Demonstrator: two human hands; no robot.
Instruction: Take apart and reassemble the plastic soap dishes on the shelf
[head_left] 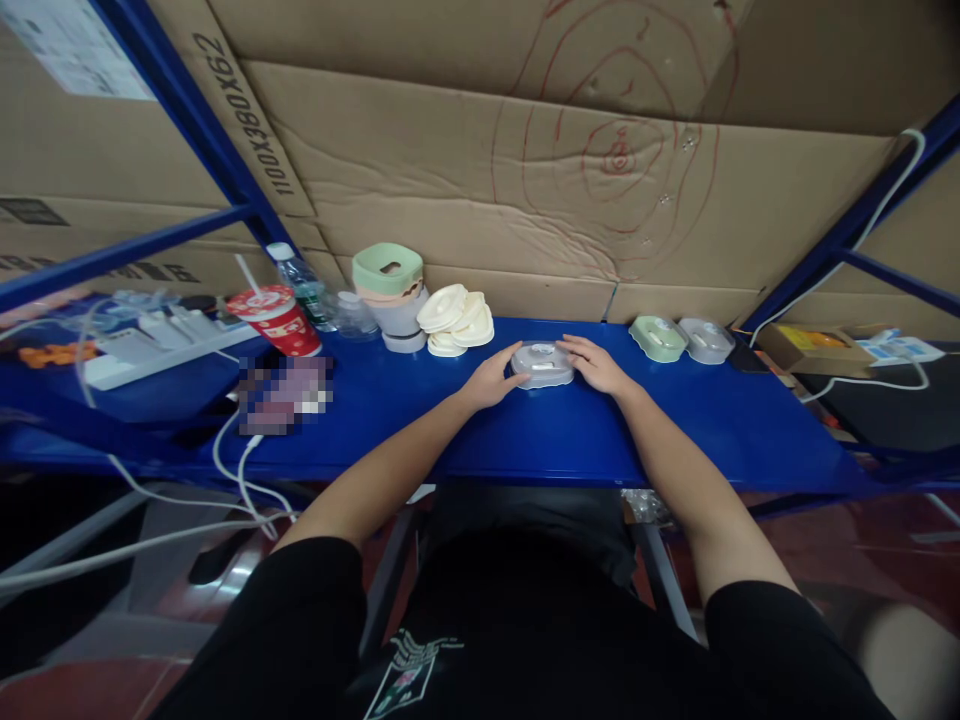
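Observation:
A grey, rounded, shallow container (541,366) with a small white label and what looks like a clear cover lies flat on the blue table in front of me. My left hand (493,378) presses its left side, thumb at the near edge and fingers toward the back. From the other side my right hand (598,364) grips its far right edge with curved fingers. To the right sit two similar containers, one green (658,339) and one grey (706,340). Left of my hands, several cream oval pieces (459,318) lie in a loose pile.
A stack of green, peach and grey tubs (388,290) stands behind the pile. Further left are a red cup with a straw (276,318), a plastic bottle (302,283), a blurred item (281,395) and a power strip (161,345). Cardboard (450,150) backs the blue table (540,440).

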